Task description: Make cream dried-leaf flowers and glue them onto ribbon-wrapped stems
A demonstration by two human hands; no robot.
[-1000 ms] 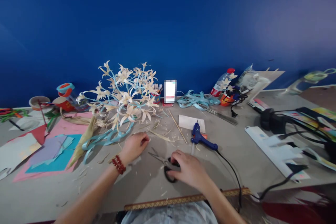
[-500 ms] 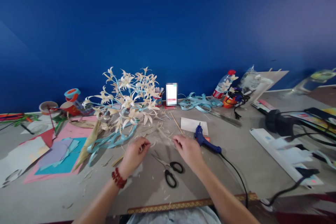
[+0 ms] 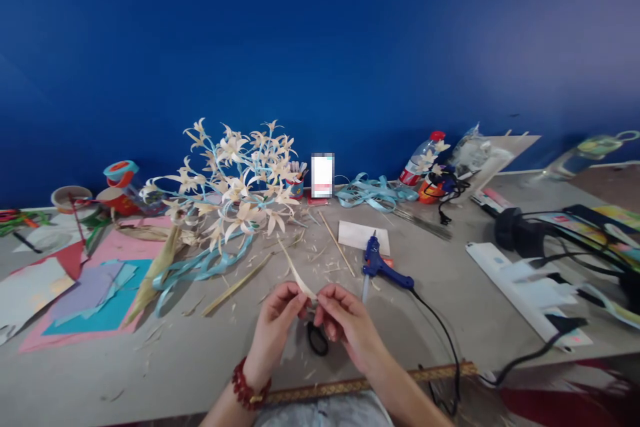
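A pale, narrow strip of dried husk [image 3: 296, 273] is pinched between both hands, its thin tip pointing up and away. My left hand [image 3: 283, 310], with a red bead bracelet at the wrist, is closed on it from one side. Close beside it, my right hand [image 3: 345, 317] grips the strip's near end between thumb and fingers. Under the hands lie scissors [image 3: 317, 340]; one black handle loop shows and the rest is mostly hidden. Just to the right, a blue glue gun [image 3: 384, 265] rests with its nozzle pointing away.
Cream husk flowers on pale blue stems [image 3: 240, 180] stand at the back left. Coloured paper sheets [image 3: 95, 307] lie at left. Behind are blue ribbon [image 3: 373, 192], a phone [image 3: 323, 175] and a bottle [image 3: 420, 160]. A white power strip [image 3: 520, 300] lies at right. Scraps litter the table.
My hands have come together over the scissors, where before they were apart. The husk strip now shows plainly between them. The view has shifted slightly.
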